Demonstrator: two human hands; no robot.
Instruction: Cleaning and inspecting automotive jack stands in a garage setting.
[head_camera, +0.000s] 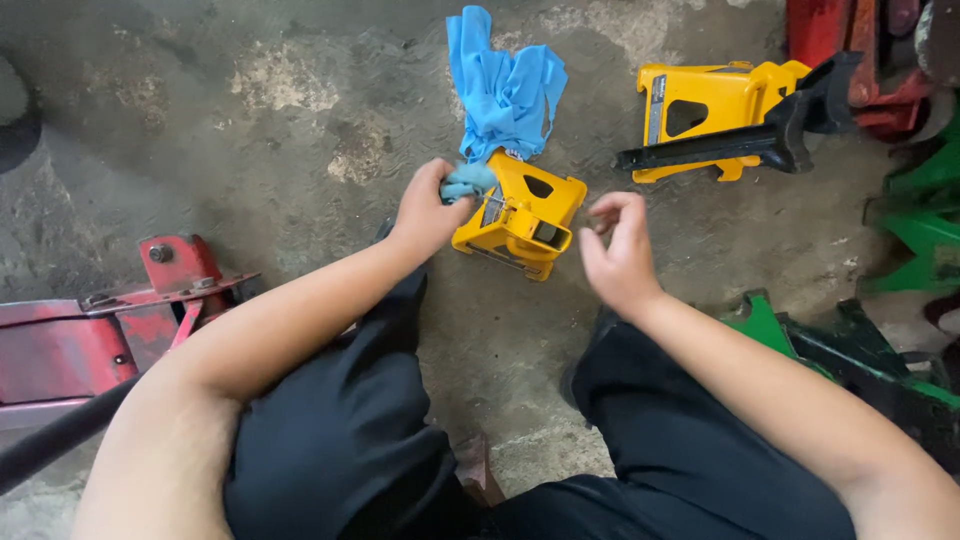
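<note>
A small yellow jack stand (520, 212) lies tipped on its side on the concrete floor between my knees. My left hand (428, 208) grips a bunched end of a blue cloth (503, 88) and presses it against the stand's left side. The rest of the cloth trails away across the floor behind the stand. My right hand (617, 252) hovers just right of the stand, fingers loosely curled, holding nothing I can see.
A second yellow jack stand (700, 110) with a black ratchet post (770, 135) lies at the back right. A red floor jack (110, 320) with a black handle sits at the left. Green stands (880, 360) and red equipment (850, 50) crowd the right side.
</note>
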